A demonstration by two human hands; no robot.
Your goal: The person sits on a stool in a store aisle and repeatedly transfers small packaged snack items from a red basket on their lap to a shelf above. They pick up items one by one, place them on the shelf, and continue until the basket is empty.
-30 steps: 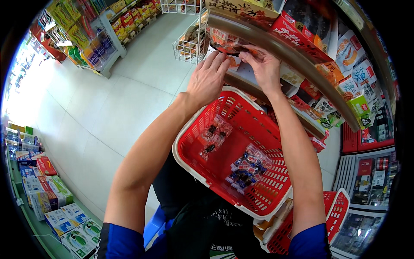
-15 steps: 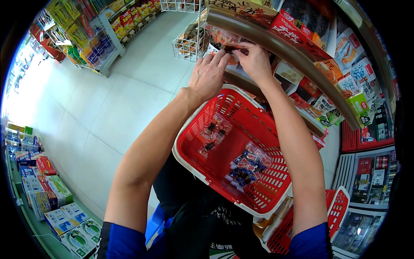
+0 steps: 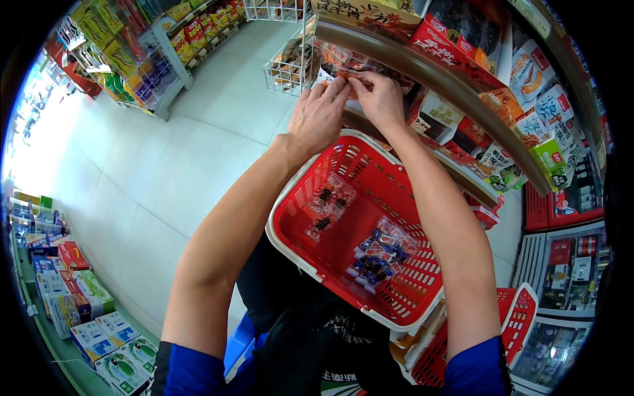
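My left hand (image 3: 318, 115) and my right hand (image 3: 378, 100) reach forward over the far rim of a red shopping basket (image 3: 373, 165), to the front of a shelf. Their fingertips meet, bent and pressed together, at the edge of an open box with small wrapped snack packets (image 3: 335, 53). A reddish wrapper shows by the fingertips, but what each hand pinches is mostly hidden. Inside the basket lie several clear packets with dark contents (image 3: 329, 201) on the left and a pile of blue, white and red packets (image 3: 382, 254) on the right.
A curved brown shelf edge (image 3: 449, 69) runs above my right hand, with snack boxes over and under it. A white wire rack (image 3: 285, 69) stands beyond my left hand. Another red basket (image 3: 518, 317) is at the lower right. Stacked cartons (image 3: 109, 333) sit at the lower left.
My right hand has shifted slightly left and down, and its fingers have drawn close to my left fingertips. My left hand stays nearly in place.
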